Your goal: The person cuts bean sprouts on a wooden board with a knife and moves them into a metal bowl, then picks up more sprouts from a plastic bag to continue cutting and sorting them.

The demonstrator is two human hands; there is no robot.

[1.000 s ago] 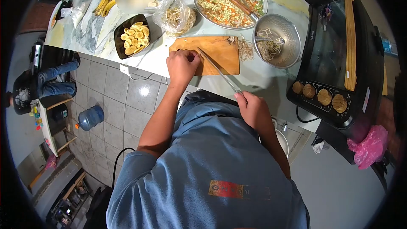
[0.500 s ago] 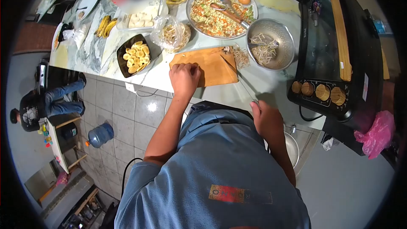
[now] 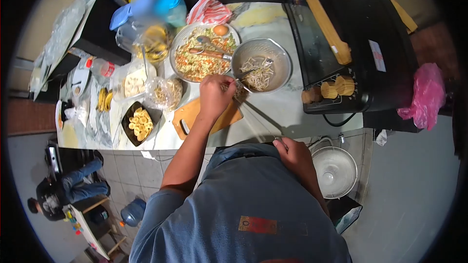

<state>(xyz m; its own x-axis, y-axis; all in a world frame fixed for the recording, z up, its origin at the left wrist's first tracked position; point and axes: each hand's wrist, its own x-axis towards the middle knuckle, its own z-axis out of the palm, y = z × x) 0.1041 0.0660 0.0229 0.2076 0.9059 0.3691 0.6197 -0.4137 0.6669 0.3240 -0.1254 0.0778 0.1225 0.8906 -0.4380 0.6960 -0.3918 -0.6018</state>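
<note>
My left hand (image 3: 219, 95) is closed, its fingers pinched together over the far edge of the wooden cutting board (image 3: 227, 117), close to the metal bowl (image 3: 280, 68). What it grips is too small to name. Bean sprouts (image 3: 261, 75) lie in that bowl, and some more are beside my left fingertips. My right hand (image 3: 292, 153) is wrapped round the handle of a knife at the counter's front edge. The thin blade (image 3: 253, 122), slightly blurred, points toward the board. Left of the bowl stands a large plate of chopped vegetables (image 3: 197, 61) with an egg (image 3: 221, 30) and wooden-handled utensils.
A black oven (image 3: 360, 53) stands at the right. Left are a bowl of sliced bananas (image 3: 140, 124), a bag of sprouts (image 3: 163, 92), a container (image 3: 134, 83) and a bottle (image 3: 101, 67). A basin (image 3: 334, 173) is low right. Another person (image 3: 63, 192) is at far left.
My left hand has moved from the board's left part to its far edge beside the metal bowl. The board now lies tilted. My right hand still holds the knife. The view has shifted.
</note>
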